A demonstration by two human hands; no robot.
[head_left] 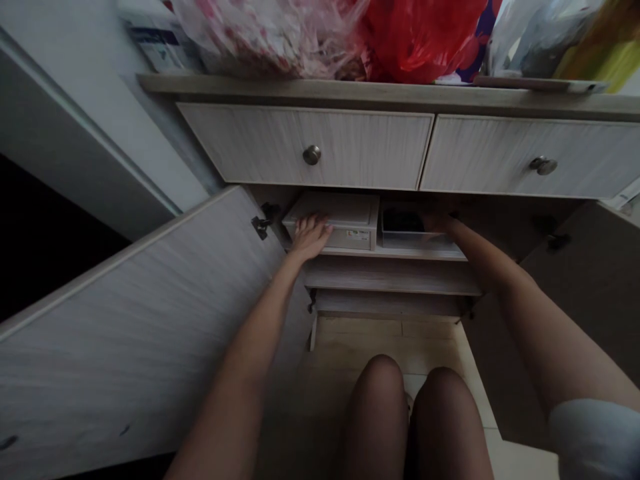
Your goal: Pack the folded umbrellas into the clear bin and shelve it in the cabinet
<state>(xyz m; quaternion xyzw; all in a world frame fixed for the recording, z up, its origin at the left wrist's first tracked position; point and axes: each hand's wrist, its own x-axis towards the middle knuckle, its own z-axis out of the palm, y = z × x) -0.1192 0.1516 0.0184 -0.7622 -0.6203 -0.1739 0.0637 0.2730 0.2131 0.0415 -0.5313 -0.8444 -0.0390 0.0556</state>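
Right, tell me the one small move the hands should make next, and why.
Perhaps ease the clear, rectangular plastic bin slightly forward with the right hand: that hand is at the bin, whose dark contents sit in shadow, hard to make out.

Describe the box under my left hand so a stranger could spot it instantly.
Find the pale cabinet with its doors open, then the top shelf, just below the drawers. At that shelf's left end sits the whitish box, your left hand on its front edge. Unlike the clear, open-topped bin to its right, it has opaque sides, a flat top and a small front label.
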